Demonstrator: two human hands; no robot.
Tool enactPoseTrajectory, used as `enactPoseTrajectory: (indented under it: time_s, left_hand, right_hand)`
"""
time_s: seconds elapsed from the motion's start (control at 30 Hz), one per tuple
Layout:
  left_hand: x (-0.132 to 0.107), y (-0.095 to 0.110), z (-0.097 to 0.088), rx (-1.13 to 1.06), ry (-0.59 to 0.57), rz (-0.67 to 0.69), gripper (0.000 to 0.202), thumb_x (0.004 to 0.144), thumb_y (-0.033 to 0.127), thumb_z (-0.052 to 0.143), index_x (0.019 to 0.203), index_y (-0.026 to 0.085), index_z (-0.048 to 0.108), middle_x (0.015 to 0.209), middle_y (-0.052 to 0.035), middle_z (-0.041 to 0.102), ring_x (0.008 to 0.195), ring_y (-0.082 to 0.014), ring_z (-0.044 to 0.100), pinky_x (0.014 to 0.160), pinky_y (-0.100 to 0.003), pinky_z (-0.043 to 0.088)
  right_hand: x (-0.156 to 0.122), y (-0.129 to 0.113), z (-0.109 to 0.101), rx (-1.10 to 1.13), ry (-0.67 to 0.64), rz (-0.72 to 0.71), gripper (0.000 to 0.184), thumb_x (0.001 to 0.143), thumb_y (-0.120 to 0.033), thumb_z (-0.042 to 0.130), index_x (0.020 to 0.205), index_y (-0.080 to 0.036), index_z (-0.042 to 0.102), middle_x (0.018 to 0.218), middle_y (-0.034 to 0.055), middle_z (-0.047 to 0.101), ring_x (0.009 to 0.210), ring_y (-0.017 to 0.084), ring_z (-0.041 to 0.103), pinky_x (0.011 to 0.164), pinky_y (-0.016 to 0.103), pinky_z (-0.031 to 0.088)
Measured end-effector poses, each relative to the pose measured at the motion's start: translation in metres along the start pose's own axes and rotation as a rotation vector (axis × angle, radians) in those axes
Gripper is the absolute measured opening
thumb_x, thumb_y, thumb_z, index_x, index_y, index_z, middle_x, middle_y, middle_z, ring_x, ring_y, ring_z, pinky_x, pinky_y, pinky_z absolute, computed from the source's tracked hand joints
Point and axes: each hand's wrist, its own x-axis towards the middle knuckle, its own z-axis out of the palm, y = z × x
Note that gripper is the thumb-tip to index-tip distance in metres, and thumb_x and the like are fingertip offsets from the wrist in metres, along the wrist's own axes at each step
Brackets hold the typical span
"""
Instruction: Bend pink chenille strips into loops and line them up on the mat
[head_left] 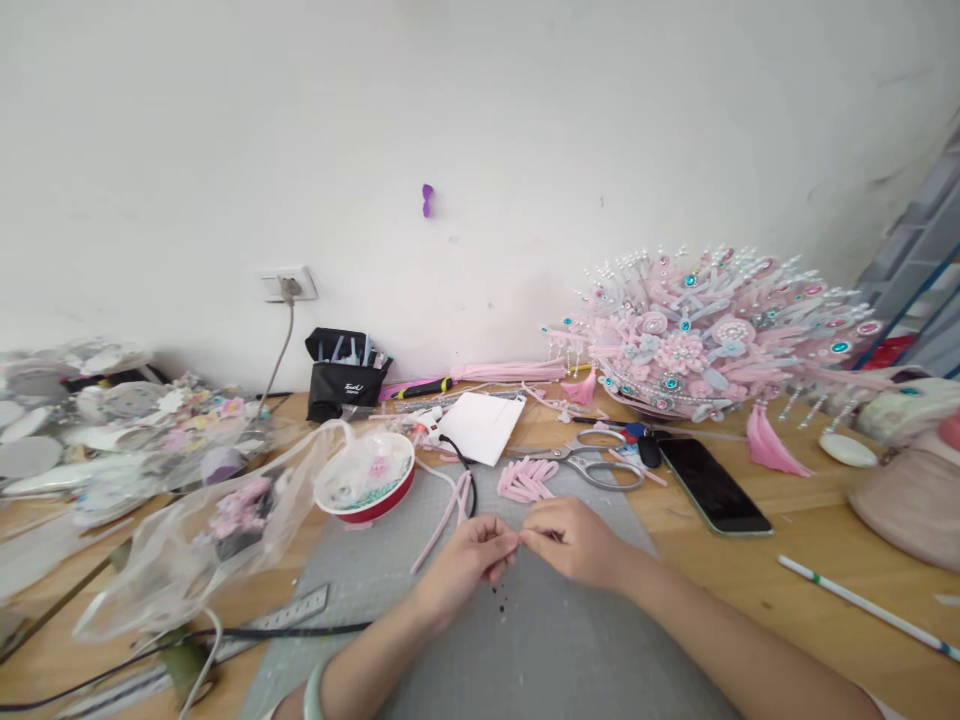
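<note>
My left hand and my right hand meet above the grey cutting mat, fingertips pinched close together. Whatever they hold between them is too small or too hidden to name. Just beyond the right hand lies a small pile of pink chenille loops. Pink chenille strips stretch beside the left hand. A few tiny dark bits dot the mat below my fingers. Scissors with grey handles rest behind the right hand.
A red-rimmed bowl of beads stands left, by a plastic bag. White paper and a black pouch sit behind. At right are a phone, a pink beaded headdress and a white stick. A ruler and cable lie front left.
</note>
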Motion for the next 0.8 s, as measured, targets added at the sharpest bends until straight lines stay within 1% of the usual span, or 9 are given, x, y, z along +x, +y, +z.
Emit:
enactPoseTrajectory:
  time_s: [0.07, 0.17, 0.27, 0.37, 0.43, 0.5, 0.57, 0.67, 0.8]
  left_hand:
    - [-0.001, 0.0, 0.0, 0.277, 0.05, 0.112, 0.023, 0.076, 0.033, 0.051, 0.061, 0.015, 0.047, 0.047, 0.0055, 0.041, 0.042, -0.0072, 0.034, 0.044, -0.02, 0.025]
    - [-0.006, -0.002, -0.002, 0.76, 0.073, 0.392, 0.016, 0.082, 0.025, 0.044, 0.072, 0.016, 0.053, 0.066, -0.002, 0.056, 0.06, -0.0136, 0.049, 0.057, -0.024, 0.036]
    - [-0.011, -0.005, -0.006, 1.063, 0.005, 0.642, 0.016, 0.083, 0.02, 0.04, 0.077, 0.017, 0.055, 0.083, -0.0077, 0.06, 0.075, -0.0186, 0.053, 0.07, -0.03, 0.038]
    - [-0.009, -0.004, -0.007, 0.968, 0.108, 0.586, 0.017, 0.082, 0.022, 0.041, 0.073, 0.017, 0.054, 0.074, -0.0056, 0.059, 0.069, -0.017, 0.052, 0.065, -0.028, 0.039]
    - [-0.004, -0.001, -0.006, 0.729, 0.197, 0.403, 0.018, 0.081, 0.027, 0.042, 0.068, 0.017, 0.051, 0.06, -0.0009, 0.053, 0.056, -0.0133, 0.049, 0.055, -0.024, 0.037]
    - [0.0, 0.001, -0.005, 0.437, 0.177, 0.211, 0.023, 0.079, 0.033, 0.045, 0.063, 0.016, 0.047, 0.05, 0.0035, 0.046, 0.045, -0.0095, 0.042, 0.047, -0.021, 0.031]
    - [0.002, 0.002, -0.005, 0.152, 0.094, 0.076, 0.025, 0.074, 0.036, 0.051, 0.061, 0.015, 0.047, 0.049, 0.0044, 0.044, 0.041, -0.0068, 0.037, 0.043, -0.02, 0.026]
    - [0.003, -0.001, -0.005, -0.146, -0.002, -0.049, 0.025, 0.067, 0.035, 0.06, 0.061, 0.013, 0.049, 0.054, 0.0031, 0.046, 0.04, -0.0044, 0.035, 0.043, -0.02, 0.023]
    - [0.003, -0.003, -0.005, -0.115, -0.042, -0.077, 0.023, 0.071, 0.033, 0.056, 0.063, 0.014, 0.047, 0.055, 0.0036, 0.044, 0.04, -0.0036, 0.031, 0.043, -0.02, 0.022]
  right_hand:
    - [0.003, -0.002, 0.0, 0.303, -0.04, 0.282, 0.025, 0.072, -0.02, 0.048, 0.048, -0.016, 0.052, 0.044, -0.0025, 0.046, 0.045, 0.009, 0.039, 0.045, 0.021, 0.028]
    - [0.006, -0.002, 0.002, 0.753, -0.142, 0.696, 0.014, 0.063, -0.017, 0.049, 0.05, -0.014, 0.053, 0.043, -0.0027, 0.046, 0.038, 0.006, 0.035, 0.038, 0.019, 0.021]
    - [0.008, -0.002, 0.006, 0.96, -0.234, 0.899, 0.014, 0.06, -0.017, 0.045, 0.046, -0.014, 0.046, 0.042, -0.0043, 0.039, 0.034, 0.004, 0.025, 0.036, 0.018, 0.016]
    - [0.007, -0.005, 0.01, 0.95, -0.121, 0.759, 0.019, 0.067, -0.024, 0.046, 0.051, -0.015, 0.047, 0.045, -0.004, 0.04, 0.038, 0.006, 0.032, 0.039, 0.019, 0.024]
    - [0.005, -0.007, 0.01, 0.731, 0.054, 0.521, 0.017, 0.071, -0.03, 0.051, 0.063, -0.015, 0.055, 0.056, -0.0009, 0.051, 0.051, 0.009, 0.044, 0.048, 0.02, 0.033]
    - [0.003, -0.007, 0.007, 0.401, 0.123, 0.281, 0.014, 0.073, -0.029, 0.054, 0.077, -0.017, 0.059, 0.071, 0.0015, 0.058, 0.066, 0.012, 0.051, 0.061, 0.023, 0.038]
    - [0.001, -0.005, 0.004, 0.143, 0.07, 0.103, 0.012, 0.077, -0.026, 0.052, 0.082, -0.019, 0.061, 0.08, 0.0024, 0.061, 0.075, 0.014, 0.052, 0.069, 0.025, 0.038]
    - [-0.002, -0.001, 0.0, -0.059, -0.028, -0.065, 0.019, 0.083, -0.023, 0.042, 0.079, -0.018, 0.061, 0.079, 0.0035, 0.062, 0.077, 0.014, 0.052, 0.073, 0.025, 0.037]
    - [-0.002, 0.002, 0.001, -0.093, -0.012, -0.058, 0.02, 0.082, -0.02, 0.043, 0.071, -0.016, 0.059, 0.069, 0.002, 0.058, 0.068, 0.013, 0.05, 0.065, 0.024, 0.036]
